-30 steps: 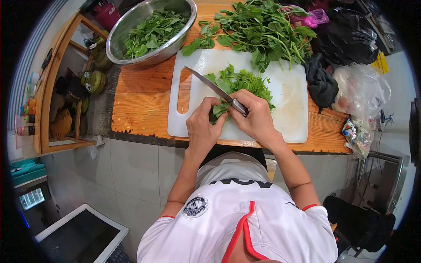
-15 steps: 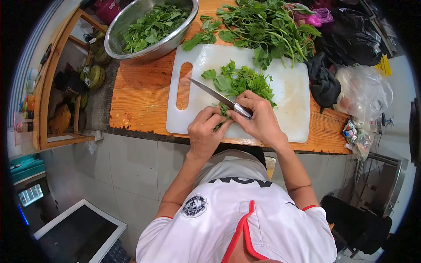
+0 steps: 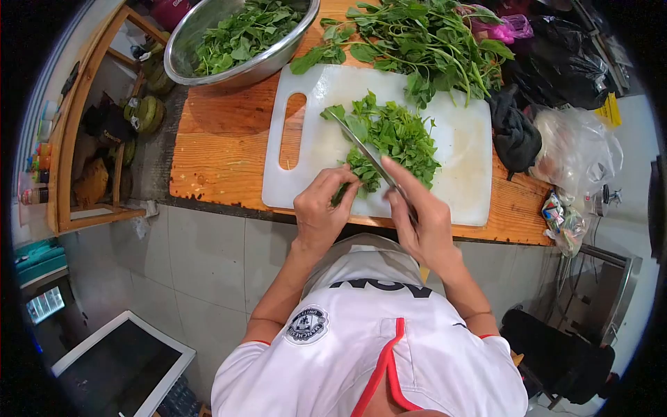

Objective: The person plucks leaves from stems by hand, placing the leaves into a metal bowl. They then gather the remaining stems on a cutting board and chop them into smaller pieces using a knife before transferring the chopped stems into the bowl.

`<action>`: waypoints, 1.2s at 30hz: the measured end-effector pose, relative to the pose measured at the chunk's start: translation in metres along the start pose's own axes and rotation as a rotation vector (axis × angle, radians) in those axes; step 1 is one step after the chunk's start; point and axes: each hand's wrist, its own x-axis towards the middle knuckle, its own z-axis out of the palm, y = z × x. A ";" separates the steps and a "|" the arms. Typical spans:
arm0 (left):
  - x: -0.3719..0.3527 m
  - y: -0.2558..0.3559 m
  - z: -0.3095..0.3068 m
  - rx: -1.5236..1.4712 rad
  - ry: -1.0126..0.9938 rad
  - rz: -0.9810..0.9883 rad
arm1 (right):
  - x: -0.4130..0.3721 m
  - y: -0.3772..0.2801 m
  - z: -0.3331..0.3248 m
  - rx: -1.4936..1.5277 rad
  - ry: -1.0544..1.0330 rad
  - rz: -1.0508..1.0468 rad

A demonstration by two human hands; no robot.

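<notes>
Head view: knife (image 3: 364,149) gripped in R hand (image 3: 425,224), index along spine; leaf bunch (image 3: 360,169) pinched by L hand (image 3: 319,212) on white board (image 3: 306,174), near edge. Judged: L fingertips best kept curled, clear of blade.

White short-sleeved jersey (image 3: 431,361), red piping, round crest badge (image 3: 306,325), black lettering (image 3: 379,288); sleeves end well above ungloved left hand (image 3: 318,217) and right hand (image 3: 425,226).

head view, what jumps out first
A white plastic cutting board on the wooden counter, piled mid-board with green leaves. At its near edge the right hand holds a steel kitchen knife across them, while the left hand pinches a leafy sprig. A round steel bowl of greens sits upper left.
</notes>
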 end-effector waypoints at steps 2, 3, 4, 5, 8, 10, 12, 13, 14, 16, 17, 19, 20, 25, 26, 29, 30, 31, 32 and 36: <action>0.000 -0.001 -0.001 -0.005 0.010 -0.009 | -0.016 0.005 -0.001 -0.040 -0.081 -0.029; 0.001 -0.001 -0.001 -0.018 0.012 -0.019 | -0.022 0.007 -0.001 -0.060 -0.122 -0.045; 0.001 -0.001 -0.001 -0.031 0.015 -0.028 | -0.027 0.006 0.000 -0.095 -0.164 -0.019; 0.002 -0.001 -0.001 -0.044 0.015 -0.036 | -0.031 0.006 0.001 -0.110 -0.166 0.002; 0.002 -0.002 -0.003 -0.016 0.016 -0.036 | -0.036 0.009 0.007 -0.146 -0.171 0.045; 0.002 -0.002 -0.004 -0.012 0.015 -0.041 | -0.036 0.011 0.008 -0.156 -0.174 0.044; 0.001 -0.002 -0.003 -0.011 0.017 -0.035 | -0.035 0.012 0.010 -0.163 -0.158 0.046; 0.000 -0.003 -0.003 -0.011 0.019 -0.026 | -0.035 0.012 0.011 -0.167 -0.151 0.049; 0.000 -0.003 -0.003 -0.012 0.020 -0.018 | -0.035 0.013 0.012 -0.173 -0.149 0.046; 0.000 -0.005 -0.003 0.009 0.017 0.008 | -0.036 0.013 0.014 -0.185 -0.145 0.047; -0.001 -0.005 -0.003 0.019 0.015 0.020 | -0.037 0.013 0.014 -0.185 -0.148 0.051; -0.001 -0.006 -0.003 0.020 0.004 0.022 | -0.037 0.013 0.016 -0.183 -0.156 0.056; 0.000 -0.007 -0.003 0.020 0.000 0.024 | -0.037 0.015 0.017 -0.188 -0.159 0.052; 0.003 -0.007 -0.006 0.013 -0.033 0.030 | -0.034 0.018 0.021 -0.226 -0.192 0.052; 0.003 -0.007 -0.006 0.013 -0.040 0.029 | -0.032 0.017 0.021 -0.234 -0.203 0.054; 0.003 -0.007 -0.005 0.033 -0.031 0.047 | -0.024 0.011 0.021 -0.262 -0.227 0.088; 0.004 -0.007 -0.005 0.044 -0.023 0.048 | -0.021 0.009 0.020 -0.273 -0.235 0.112; 0.004 -0.006 -0.004 0.055 -0.016 0.049 | -0.020 0.008 0.020 -0.282 -0.242 0.137; 0.004 -0.006 -0.003 0.067 -0.012 0.050 | -0.019 0.007 0.019 -0.291 -0.246 0.143; 0.003 -0.003 -0.002 0.044 0.003 0.002 | -0.030 0.012 0.015 -0.284 -0.256 0.111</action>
